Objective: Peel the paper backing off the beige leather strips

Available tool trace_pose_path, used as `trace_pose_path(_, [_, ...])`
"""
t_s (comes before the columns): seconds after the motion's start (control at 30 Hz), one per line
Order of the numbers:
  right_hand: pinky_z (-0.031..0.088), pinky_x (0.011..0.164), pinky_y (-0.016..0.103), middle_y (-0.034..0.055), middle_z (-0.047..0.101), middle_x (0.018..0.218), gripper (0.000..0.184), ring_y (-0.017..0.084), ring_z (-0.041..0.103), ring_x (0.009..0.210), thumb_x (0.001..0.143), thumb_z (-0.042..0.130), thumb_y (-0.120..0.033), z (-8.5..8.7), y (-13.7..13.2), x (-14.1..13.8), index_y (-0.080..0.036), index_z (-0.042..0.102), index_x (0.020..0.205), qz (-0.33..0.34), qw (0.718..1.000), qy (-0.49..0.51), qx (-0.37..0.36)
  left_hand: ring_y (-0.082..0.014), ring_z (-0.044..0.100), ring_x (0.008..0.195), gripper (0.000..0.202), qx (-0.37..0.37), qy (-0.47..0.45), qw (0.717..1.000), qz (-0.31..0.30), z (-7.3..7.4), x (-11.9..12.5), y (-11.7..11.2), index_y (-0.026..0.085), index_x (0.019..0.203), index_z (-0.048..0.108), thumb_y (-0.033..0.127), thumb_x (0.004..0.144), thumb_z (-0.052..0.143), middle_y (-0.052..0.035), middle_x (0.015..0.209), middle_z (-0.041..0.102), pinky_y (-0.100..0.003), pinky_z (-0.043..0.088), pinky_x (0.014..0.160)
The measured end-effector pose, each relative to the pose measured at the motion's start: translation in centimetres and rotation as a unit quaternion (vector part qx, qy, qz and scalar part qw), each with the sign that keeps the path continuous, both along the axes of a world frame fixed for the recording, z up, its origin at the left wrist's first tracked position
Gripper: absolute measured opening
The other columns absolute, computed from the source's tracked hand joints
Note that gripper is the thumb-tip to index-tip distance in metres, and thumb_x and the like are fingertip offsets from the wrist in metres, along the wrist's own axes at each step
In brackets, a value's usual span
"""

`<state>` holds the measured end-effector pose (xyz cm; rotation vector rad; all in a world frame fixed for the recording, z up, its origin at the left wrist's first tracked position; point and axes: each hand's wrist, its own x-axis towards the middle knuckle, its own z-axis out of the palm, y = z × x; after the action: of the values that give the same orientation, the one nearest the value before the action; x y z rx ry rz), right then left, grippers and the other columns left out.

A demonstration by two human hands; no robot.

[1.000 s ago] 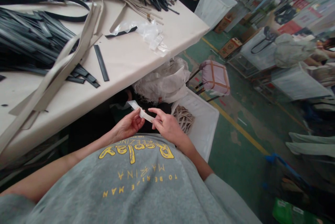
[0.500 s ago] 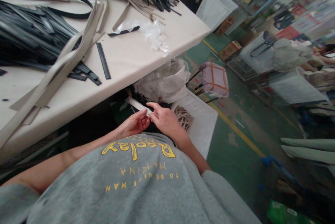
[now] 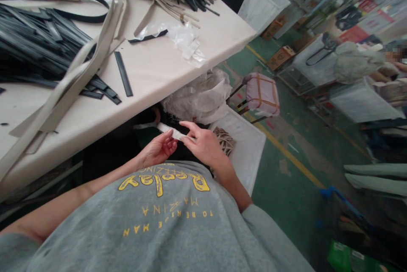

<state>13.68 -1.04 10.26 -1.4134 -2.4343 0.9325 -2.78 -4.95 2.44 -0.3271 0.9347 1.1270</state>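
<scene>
Both hands meet just below the table's front edge, above my lap. My left hand [image 3: 157, 151] pinches the near part of a short pale strip [image 3: 169, 130] between thumb and fingers. My right hand [image 3: 203, 144] grips the same strip at its right end, with the index finger stretched along it. The strip's far end sticks out to the upper left, free of both hands. A grey shirt with yellow lettering fills the lower part of the view.
A beige table [image 3: 159, 72] carries a pile of black strips [image 3: 38, 47], long beige strips [image 3: 63, 85], a single black strip [image 3: 123, 73] and clear plastic wrap [image 3: 186, 40]. A white bin [image 3: 246, 149] holding beige strips, a plastic bag [image 3: 200, 98] and a padded stool [image 3: 262, 93] stand to my right.
My hands first drew together along the strip, then eased slightly apart; the strip stays held by both. The camera shifted a little.
</scene>
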Motion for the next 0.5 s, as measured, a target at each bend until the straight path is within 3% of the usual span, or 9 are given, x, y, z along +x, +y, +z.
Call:
trace_pose_path(0.17, [0.047,0.076,0.026,0.0000,0.074,0.085,0.042,0.015,0.066,0.075,0.096,0.059,-0.028,2.2,-0.6,2.5,-0.026,0.062,0.137,-0.024,0.997,0.054,0.050,-0.0098,0.066,0.052,0.011,-0.008,0.004,0.999,0.039,0.0,-0.4,0.1,0.014,0.086,0.063,0.014,0.097,0.060,-0.0005,0.064,0.066,-0.017,0.057,0.051])
trace_pose_path(0.37, [0.045,0.076,0.026,0.0023,0.076,0.095,0.042,0.017,0.067,0.084,0.096,0.057,-0.023,-1.0,0.3,-1.3,-0.025,0.062,0.138,0.005,0.999,-0.037,-0.005,-0.0109,0.067,0.055,0.016,0.008,0.007,1.000,-0.018,0.3,0.3,-0.2,0.012,0.084,0.063,0.011,0.098,0.056,-0.0047,0.069,0.069,-0.019,0.059,0.054])
trace_pose_path(0.5, [0.042,0.074,0.024,-0.0011,0.075,0.089,0.043,0.014,0.065,0.077,0.095,0.063,-0.029,0.5,0.3,1.0,-0.026,0.062,0.138,-0.001,1.000,0.002,-0.008,-0.0094,0.065,0.053,0.013,-0.007,0.035,0.999,0.041,0.2,-0.7,0.2,0.015,0.086,0.064,0.011,0.097,0.058,-0.0008,0.066,0.067,-0.017,0.057,0.051])
